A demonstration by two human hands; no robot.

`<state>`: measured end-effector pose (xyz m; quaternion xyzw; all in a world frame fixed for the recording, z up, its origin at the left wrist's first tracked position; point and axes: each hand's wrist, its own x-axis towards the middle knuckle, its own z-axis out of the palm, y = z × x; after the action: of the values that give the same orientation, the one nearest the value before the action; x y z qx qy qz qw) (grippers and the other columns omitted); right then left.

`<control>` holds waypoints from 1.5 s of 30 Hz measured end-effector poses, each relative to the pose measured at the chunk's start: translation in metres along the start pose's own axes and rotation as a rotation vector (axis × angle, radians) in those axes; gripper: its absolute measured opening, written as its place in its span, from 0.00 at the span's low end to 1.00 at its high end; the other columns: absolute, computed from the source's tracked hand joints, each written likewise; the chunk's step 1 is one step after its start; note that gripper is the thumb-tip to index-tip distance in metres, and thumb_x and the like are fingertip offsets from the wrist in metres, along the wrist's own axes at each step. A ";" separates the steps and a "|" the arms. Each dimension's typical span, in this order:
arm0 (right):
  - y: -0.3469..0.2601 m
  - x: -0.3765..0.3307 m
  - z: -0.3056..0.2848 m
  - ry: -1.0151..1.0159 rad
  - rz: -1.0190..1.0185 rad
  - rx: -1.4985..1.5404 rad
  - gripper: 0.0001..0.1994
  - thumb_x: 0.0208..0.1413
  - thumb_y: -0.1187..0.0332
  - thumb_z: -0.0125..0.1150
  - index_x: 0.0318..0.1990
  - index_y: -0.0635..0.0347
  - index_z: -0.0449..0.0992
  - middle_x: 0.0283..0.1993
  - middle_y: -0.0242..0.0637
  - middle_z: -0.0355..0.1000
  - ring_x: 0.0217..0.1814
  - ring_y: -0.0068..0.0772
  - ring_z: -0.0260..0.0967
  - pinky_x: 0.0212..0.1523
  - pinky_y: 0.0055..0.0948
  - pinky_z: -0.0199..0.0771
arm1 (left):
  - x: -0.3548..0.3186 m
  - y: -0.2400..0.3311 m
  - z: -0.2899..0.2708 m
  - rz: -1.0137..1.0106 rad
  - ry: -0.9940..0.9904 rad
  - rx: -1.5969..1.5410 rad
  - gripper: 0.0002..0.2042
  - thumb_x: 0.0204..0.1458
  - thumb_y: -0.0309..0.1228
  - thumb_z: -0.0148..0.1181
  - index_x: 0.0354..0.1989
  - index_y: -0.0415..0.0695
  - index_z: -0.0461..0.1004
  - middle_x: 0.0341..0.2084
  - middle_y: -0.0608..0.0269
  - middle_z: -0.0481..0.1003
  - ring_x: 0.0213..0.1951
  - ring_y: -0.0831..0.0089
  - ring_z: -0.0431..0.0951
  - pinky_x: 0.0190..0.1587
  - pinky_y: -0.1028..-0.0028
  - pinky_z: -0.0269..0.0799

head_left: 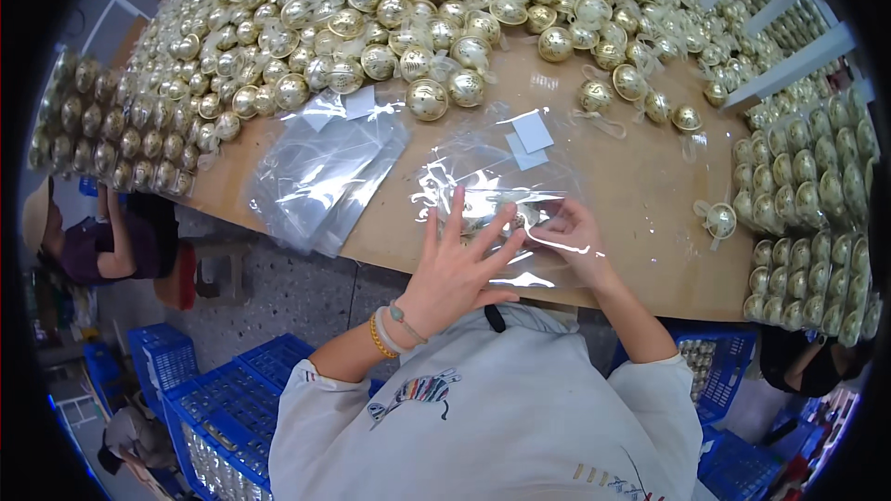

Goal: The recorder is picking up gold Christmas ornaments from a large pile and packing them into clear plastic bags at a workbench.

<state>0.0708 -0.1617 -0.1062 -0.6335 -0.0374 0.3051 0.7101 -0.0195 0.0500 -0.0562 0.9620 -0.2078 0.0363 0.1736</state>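
Note:
My left hand (459,264) lies with its fingers spread over a clear plastic bag (520,274) at the near edge of the table. Beneath the shiny film, gold balls show in part, blurred by glare. My right hand (577,239) is closed at the right side, thumb and fingers pinching the film. Two small white cards (532,132) rest on the plastic just beyond my hands. To the left is a stack of flat clear bags (325,176). Single gold ball ornaments (427,100) sit on the table beyond my fingers.
A big heap of gold ball ornaments with ribbons (399,9) covers the far table. Packed trays of balls stand left (111,125) and right (807,172). One loose ball (719,220) lies at right. Blue crates (232,390) stand on the floor. Other people are at both sides.

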 end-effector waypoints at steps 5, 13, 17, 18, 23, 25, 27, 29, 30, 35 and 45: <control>-0.010 0.001 0.020 -0.031 0.024 -0.105 0.25 0.49 0.78 0.66 0.57 0.67 0.67 0.51 0.40 0.71 0.47 0.31 0.75 0.49 0.28 0.78 | 0.001 -0.007 0.004 -0.015 -0.001 0.025 0.42 0.37 0.55 0.68 0.64 0.55 0.61 0.69 0.70 0.53 0.69 0.36 0.42 0.57 0.35 0.53; -0.095 0.081 -0.067 0.165 -0.208 -0.675 0.22 0.53 0.61 0.66 0.49 0.69 0.74 0.38 0.44 0.78 0.38 0.34 0.78 0.40 0.27 0.77 | -0.001 -0.005 0.007 -0.008 0.040 0.046 0.41 0.34 0.46 0.71 0.63 0.57 0.64 0.69 0.75 0.54 0.69 0.40 0.45 0.58 0.35 0.54; -0.075 0.176 0.030 0.157 -0.429 -1.063 0.33 0.45 0.51 0.72 0.53 0.66 0.71 0.48 0.48 0.74 0.47 0.34 0.74 0.45 0.29 0.74 | 0.001 -0.007 0.009 -0.016 0.019 0.035 0.40 0.37 0.48 0.69 0.63 0.57 0.63 0.69 0.76 0.53 0.69 0.41 0.45 0.59 0.35 0.53; -0.078 0.183 0.033 0.155 -0.429 -1.065 0.33 0.45 0.51 0.72 0.53 0.66 0.71 0.48 0.48 0.74 0.47 0.34 0.74 0.45 0.29 0.74 | 0.000 -0.007 0.008 -0.020 -0.006 0.018 0.39 0.37 0.48 0.68 0.63 0.57 0.63 0.69 0.77 0.53 0.69 0.41 0.45 0.60 0.36 0.53; -0.105 0.102 0.005 0.333 -0.733 -1.040 0.30 0.38 0.67 0.74 0.53 0.57 0.71 0.52 0.44 0.65 0.46 0.40 0.71 0.47 0.31 0.73 | -0.002 -0.007 0.008 -0.047 0.019 0.036 0.40 0.38 0.51 0.67 0.64 0.57 0.63 0.68 0.77 0.54 0.69 0.42 0.45 0.60 0.37 0.52; -0.094 0.039 -0.028 0.557 -0.661 -1.317 0.30 0.37 0.73 0.72 0.53 0.56 0.70 0.54 0.45 0.63 0.45 0.43 0.71 0.47 0.32 0.74 | -0.004 -0.006 0.007 -0.051 0.025 0.060 0.40 0.38 0.51 0.67 0.64 0.58 0.62 0.68 0.76 0.55 0.69 0.42 0.45 0.60 0.37 0.52; -0.063 -0.018 -0.041 0.517 -0.462 -1.372 0.29 0.38 0.77 0.71 0.53 0.56 0.71 0.54 0.45 0.63 0.47 0.43 0.71 0.48 0.32 0.74 | 0.000 -0.006 0.007 -0.053 0.049 0.061 0.46 0.33 0.50 0.71 0.67 0.60 0.58 0.68 0.78 0.53 0.69 0.43 0.47 0.59 0.35 0.51; -0.047 -0.051 -0.035 0.439 -0.346 -1.296 0.28 0.39 0.78 0.70 0.53 0.57 0.71 0.54 0.44 0.64 0.50 0.42 0.71 0.48 0.32 0.74 | 0.005 -0.005 0.005 -0.036 0.052 0.028 0.43 0.38 0.52 0.66 0.68 0.59 0.57 0.68 0.76 0.55 0.69 0.42 0.46 0.60 0.38 0.51; -0.042 -0.057 -0.031 0.209 -0.099 -0.674 0.27 0.41 0.79 0.70 0.52 0.58 0.71 0.53 0.43 0.66 0.52 0.40 0.70 0.49 0.32 0.74 | 0.004 -0.004 0.005 -0.044 0.065 0.032 0.44 0.38 0.52 0.67 0.68 0.59 0.57 0.68 0.75 0.56 0.69 0.43 0.46 0.60 0.37 0.51; -0.042 -0.038 -0.015 -0.154 0.170 -0.146 0.24 0.44 0.80 0.70 0.51 0.61 0.71 0.52 0.40 0.70 0.55 0.33 0.69 0.50 0.30 0.74 | -0.002 0.001 0.003 -0.031 0.039 0.057 0.42 0.37 0.51 0.67 0.66 0.69 0.59 0.68 0.73 0.54 0.69 0.40 0.45 0.59 0.34 0.49; 0.001 -0.006 -0.011 -0.381 -0.225 -0.433 0.17 0.53 0.68 0.66 0.50 0.62 0.74 0.48 0.38 0.75 0.47 0.29 0.75 0.49 0.31 0.77 | 0.005 0.007 0.003 0.031 -0.032 0.096 0.38 0.40 0.50 0.67 0.65 0.75 0.60 0.70 0.69 0.51 0.68 0.37 0.45 0.61 0.29 0.38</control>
<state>0.0702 -0.1744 -0.1067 -0.6933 -0.3038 0.3228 0.5683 -0.0182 0.0411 -0.0565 0.9663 -0.2236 0.0336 0.1232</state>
